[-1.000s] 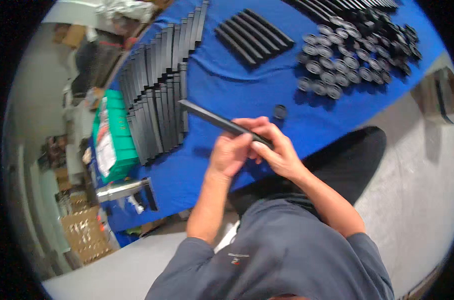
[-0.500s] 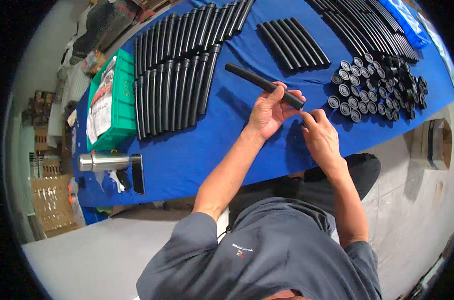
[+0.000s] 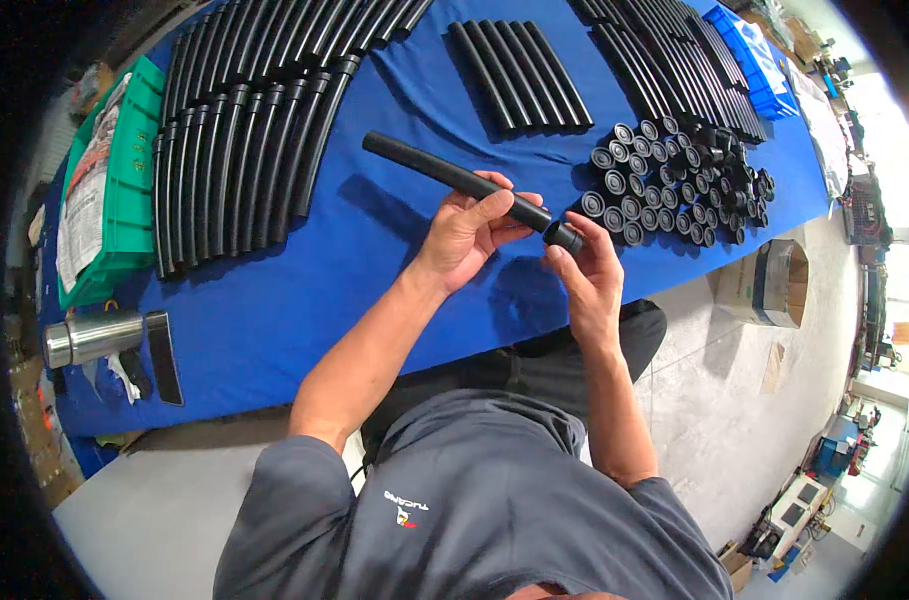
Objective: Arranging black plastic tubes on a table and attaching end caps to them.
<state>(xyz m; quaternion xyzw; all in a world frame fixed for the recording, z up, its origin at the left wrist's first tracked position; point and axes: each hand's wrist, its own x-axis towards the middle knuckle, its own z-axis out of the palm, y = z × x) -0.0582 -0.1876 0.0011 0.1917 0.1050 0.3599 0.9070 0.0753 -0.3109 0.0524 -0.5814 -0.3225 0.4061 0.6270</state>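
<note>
Gripping, left fingers (image 3: 489,207): smooth black cylindrical tube (image 3: 420,163)
Pinching, right fingers (image 3: 589,230): round black cap (image 3: 563,237) beside tube's end
Surface (image 3: 265,340), near edge: blue cloth

Black tube (image 3: 425,165) in left grip (image 3: 465,235); black cap (image 3: 564,236) in right grip (image 3: 594,280), beside tube's end.

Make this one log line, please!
left hand: holding long black round tube; right hand: holding short black round cap near tube's end; surface: blue cloth
</note>
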